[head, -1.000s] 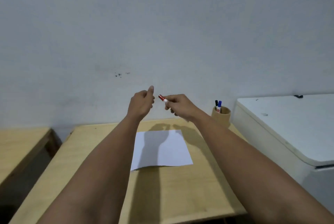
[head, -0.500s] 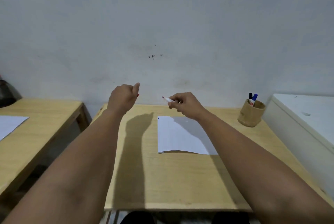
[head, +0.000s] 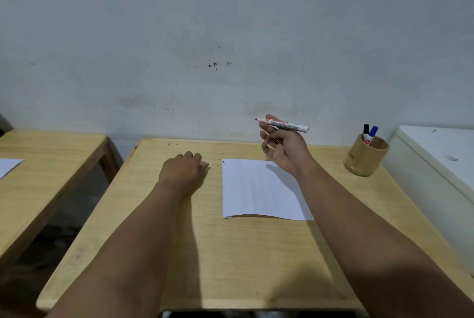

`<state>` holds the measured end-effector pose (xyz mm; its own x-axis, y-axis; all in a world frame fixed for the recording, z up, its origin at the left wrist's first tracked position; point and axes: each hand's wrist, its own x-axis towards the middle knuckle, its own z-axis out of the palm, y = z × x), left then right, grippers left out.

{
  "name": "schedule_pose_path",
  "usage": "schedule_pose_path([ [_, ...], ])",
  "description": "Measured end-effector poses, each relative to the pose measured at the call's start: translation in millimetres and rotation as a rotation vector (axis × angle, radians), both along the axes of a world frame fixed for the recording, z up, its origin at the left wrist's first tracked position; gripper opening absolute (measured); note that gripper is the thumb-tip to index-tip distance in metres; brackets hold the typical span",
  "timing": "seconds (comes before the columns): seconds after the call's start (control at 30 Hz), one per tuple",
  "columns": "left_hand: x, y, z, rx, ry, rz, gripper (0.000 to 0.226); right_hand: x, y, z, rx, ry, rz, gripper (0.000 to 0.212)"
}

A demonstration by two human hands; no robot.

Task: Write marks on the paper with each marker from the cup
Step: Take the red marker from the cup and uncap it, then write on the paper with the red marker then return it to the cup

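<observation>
My right hand [head: 284,148] hovers above the far edge of the white paper [head: 256,189] and holds an uncapped red-tipped marker [head: 282,124], tip pointing left. A tiny blue mark [head: 224,162] sits at the paper's far left corner. My left hand [head: 183,172] rests knuckles-up on the table just left of the paper, fingers curled; the red cap it took is hidden under them. The wooden cup [head: 365,158] stands at the far right with a black marker [head: 366,129] and a blue marker [head: 373,133] in it.
The paper lies on a light wooden table [head: 230,253] against a grey wall. A second wooden table [head: 46,153] with another sheet [head: 9,165] stands to the left across a gap. A white appliance [head: 441,153] adjoins the right side.
The red cap came off the marker into my left hand. That hand then dropped to the table left of the paper. My right hand turned palm up, still holding the marker.
</observation>
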<state>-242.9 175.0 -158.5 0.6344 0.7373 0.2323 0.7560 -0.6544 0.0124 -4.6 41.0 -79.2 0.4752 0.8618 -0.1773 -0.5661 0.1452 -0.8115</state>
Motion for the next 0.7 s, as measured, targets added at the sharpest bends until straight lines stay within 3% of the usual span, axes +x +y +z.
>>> schedule_pose_path([
  [0.13, 1.2, -1.2, 6.3, -0.097, -0.039, 0.029, 0.046, -3.4, 2.1, -8.9, -0.079, -0.132, -0.049, 0.010],
  [0.2, -2.0, -4.4, 10.5, -0.161, -0.061, 0.077, 0.051, -7.4, 2.9, -11.0, -0.132, -0.183, -0.085, 0.026],
  [0.27, -6.9, -9.9, 14.0, -0.077, -0.100, 0.106, 0.057, -11.3, 3.5, -11.9, -0.173, -0.238, -0.127, 0.033],
  [0.37, -8.2, -26.1, 16.6, 0.108, -0.235, 0.001, 0.055, -18.2, 5.4, -15.4, -0.222, -0.347, -0.163, 0.022],
  [0.43, -5.9, -40.5, 13.7, 0.126, -0.303, -0.117, 0.044, -25.2, 8.9, -20.1, -0.229, -0.430, -0.164, 0.018],
  [0.57, -6.8, -61.6, -1.5, -0.139, -0.230, -0.305, 0.056, -40.9, 23.7, -34.0, -0.240, -0.593, -0.189, 0.024],
  [0.7, -11.6, -67.4, -5.0, -0.185, -0.217, -0.354, 0.059, -57.3, 36.6, -45.5, -0.219, -0.614, -0.136, 0.019],
])
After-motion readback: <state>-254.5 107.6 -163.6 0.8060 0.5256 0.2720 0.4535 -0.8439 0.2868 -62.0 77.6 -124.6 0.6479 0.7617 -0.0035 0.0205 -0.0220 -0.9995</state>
